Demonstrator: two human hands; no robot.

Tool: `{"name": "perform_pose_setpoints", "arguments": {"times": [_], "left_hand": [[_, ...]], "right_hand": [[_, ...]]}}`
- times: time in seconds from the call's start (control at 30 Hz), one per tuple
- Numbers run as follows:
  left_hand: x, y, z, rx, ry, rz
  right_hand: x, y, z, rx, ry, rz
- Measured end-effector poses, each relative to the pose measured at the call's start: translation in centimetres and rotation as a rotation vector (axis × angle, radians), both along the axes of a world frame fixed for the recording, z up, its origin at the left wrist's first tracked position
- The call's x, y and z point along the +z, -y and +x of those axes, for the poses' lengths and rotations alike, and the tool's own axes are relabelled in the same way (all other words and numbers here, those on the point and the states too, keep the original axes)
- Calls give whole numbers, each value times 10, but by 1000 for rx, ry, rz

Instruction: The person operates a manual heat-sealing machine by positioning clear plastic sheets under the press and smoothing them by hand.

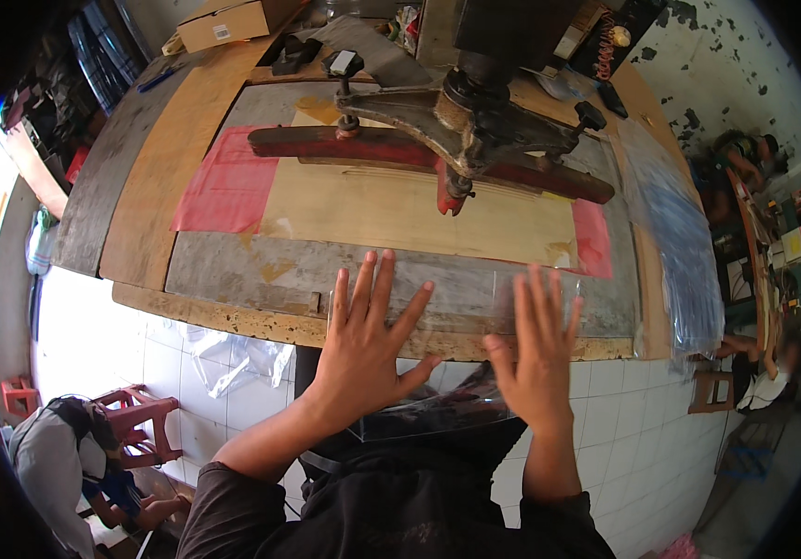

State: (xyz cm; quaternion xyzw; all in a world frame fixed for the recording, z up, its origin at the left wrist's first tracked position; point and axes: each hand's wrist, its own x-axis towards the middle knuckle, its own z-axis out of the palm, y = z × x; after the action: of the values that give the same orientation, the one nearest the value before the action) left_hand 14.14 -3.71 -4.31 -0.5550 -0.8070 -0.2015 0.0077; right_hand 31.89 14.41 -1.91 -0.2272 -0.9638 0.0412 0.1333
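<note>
Two hands flat on a clear plastic sheet (447, 307) at the workbench (233, 321) front edge: left hand (368, 340) and right hand (536, 359) both spread, pressing, smoothing it. Looks like aligning; next likely needs sliding it under the press arm (419, 149).

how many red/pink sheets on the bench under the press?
2. One pink sheet lies left of the tan board; a second pink sheet shows at the board's right end. They may be one sheet running hidden beneath the board.
</note>
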Motion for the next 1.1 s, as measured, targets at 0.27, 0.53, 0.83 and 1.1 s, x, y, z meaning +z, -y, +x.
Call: {"name": "perform_pose_setpoints", "arguments": {"times": [0.27, 0.53, 0.83, 1.1], "left_hand": [[2, -2, -3, -17, 42, -1], [6, 0, -6, -15, 63, -23], [8, -1, -7, -22, 55, -20], [11, 1, -6, -19, 18, 0]], "right_hand": [[-12, 8, -9, 134, 72, -104], [-13, -6, 20, -40, 58, -77], [-17, -9, 31, -133, 40, -36], [-22, -8, 30, -124, -24, -59]]}}
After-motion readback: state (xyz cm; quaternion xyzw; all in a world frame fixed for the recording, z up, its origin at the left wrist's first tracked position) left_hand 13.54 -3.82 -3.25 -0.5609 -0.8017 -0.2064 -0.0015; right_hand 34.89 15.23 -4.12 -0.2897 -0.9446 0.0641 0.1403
